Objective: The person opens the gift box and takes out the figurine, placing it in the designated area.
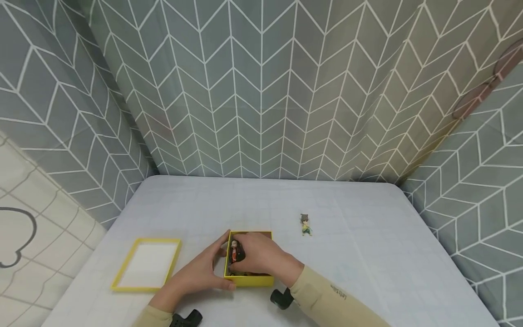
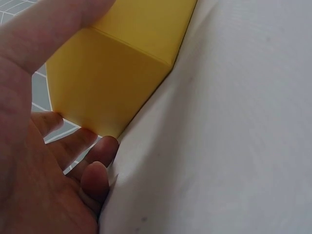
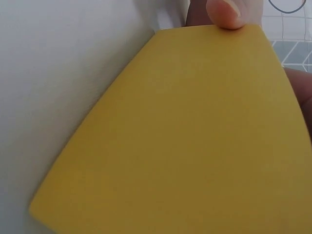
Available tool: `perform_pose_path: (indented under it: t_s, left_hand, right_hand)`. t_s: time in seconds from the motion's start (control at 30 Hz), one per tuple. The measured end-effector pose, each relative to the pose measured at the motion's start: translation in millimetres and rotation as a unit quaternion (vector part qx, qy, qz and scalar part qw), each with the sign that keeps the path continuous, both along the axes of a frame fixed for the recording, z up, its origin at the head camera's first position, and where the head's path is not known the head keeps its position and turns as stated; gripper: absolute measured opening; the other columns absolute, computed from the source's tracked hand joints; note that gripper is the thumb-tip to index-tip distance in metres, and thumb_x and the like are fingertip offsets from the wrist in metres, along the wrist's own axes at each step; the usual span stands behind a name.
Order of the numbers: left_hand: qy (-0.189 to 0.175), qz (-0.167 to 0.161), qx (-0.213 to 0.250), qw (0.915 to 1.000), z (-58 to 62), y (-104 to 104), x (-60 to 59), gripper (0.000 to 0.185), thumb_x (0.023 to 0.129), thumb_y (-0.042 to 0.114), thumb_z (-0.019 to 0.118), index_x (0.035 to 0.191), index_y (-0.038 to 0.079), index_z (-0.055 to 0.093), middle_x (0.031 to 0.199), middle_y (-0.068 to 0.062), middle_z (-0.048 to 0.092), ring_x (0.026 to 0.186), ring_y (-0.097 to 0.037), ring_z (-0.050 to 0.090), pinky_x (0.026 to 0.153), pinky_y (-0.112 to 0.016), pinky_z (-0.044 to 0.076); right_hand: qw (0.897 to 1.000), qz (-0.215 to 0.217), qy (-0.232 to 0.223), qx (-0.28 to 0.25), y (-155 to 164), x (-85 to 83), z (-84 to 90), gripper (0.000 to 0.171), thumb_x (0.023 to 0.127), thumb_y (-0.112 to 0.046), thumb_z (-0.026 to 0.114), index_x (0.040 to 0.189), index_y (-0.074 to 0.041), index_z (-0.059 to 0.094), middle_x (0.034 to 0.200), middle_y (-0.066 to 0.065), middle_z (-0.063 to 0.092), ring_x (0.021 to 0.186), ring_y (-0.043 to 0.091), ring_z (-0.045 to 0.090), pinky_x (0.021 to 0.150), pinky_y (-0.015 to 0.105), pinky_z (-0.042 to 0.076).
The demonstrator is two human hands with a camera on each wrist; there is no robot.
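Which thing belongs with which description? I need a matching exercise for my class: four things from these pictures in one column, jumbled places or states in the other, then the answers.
Things
1. yellow-rimmed lid
2. brown-topped figure
3. left hand
4. right hand

Places or states
A. lying on the white cloth, right of the yellow box
B. partly inside the box
C. lying on the cloth, left of the box
D. holding the box at its left side

Pairs: 1-C, 2-A, 3-D, 4-B
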State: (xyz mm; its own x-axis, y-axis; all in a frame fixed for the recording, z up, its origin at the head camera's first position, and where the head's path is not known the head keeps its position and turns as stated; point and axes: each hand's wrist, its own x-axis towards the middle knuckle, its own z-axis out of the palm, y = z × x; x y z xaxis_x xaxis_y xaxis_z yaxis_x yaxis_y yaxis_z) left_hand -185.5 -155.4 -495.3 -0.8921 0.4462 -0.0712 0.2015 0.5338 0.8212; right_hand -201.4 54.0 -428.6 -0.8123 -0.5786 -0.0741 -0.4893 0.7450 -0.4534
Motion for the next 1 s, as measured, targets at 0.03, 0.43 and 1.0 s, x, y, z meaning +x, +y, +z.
perform_pose_path:
  t_s: [0.03,0.43,1.0]
  left_hand:
    - [-0.001,0.000,0.001,1.0000,0.1,-0.7,0.4,0.131,0.059,0.054,0.092,0.160,0.028,0.012,0.151,0.004,0.037,0.129,-0.019,0.042,0.110,-0.057,0.026]
    - [0.003,-0.007,0.013,0.9999,-0.6,-2.2,0.5,0.132,0.058,0.054,0.092,0.160,0.028,0.013,0.143,0.006,0.043,0.126,-0.016,0.044,0.109,-0.055,0.028]
    - [-0.004,0.001,0.017,0.9998,1.0,0.3,1.8,0.133,0.057,0.054,0.092,0.160,0.027,0.013,0.152,0.004,0.034,0.128,-0.019,0.042,0.110,-0.055,0.027]
  right_hand:
    - [1.000,-0.001,0.000,0.000,-0.5,-0.2,-0.8,0.068,0.077,-0.043,0.083,0.132,-0.010,0.060,0.109,-0.003,0.068,0.091,0.006,0.059,0.081,0.026,0.050]
    - [0.998,0.015,0.002,-0.069,6.6,-4.0,-12.2,0.047,0.079,-0.040,0.082,0.116,-0.018,0.065,0.081,-0.016,0.059,0.072,0.002,0.054,0.066,0.021,0.048]
    - [0.980,-0.004,-0.060,-0.191,20.9,-5.1,-10.3,0.069,0.079,-0.022,0.085,0.140,-0.010,0.054,0.097,-0.010,0.064,0.079,0.001,0.062,0.068,0.019,0.052]
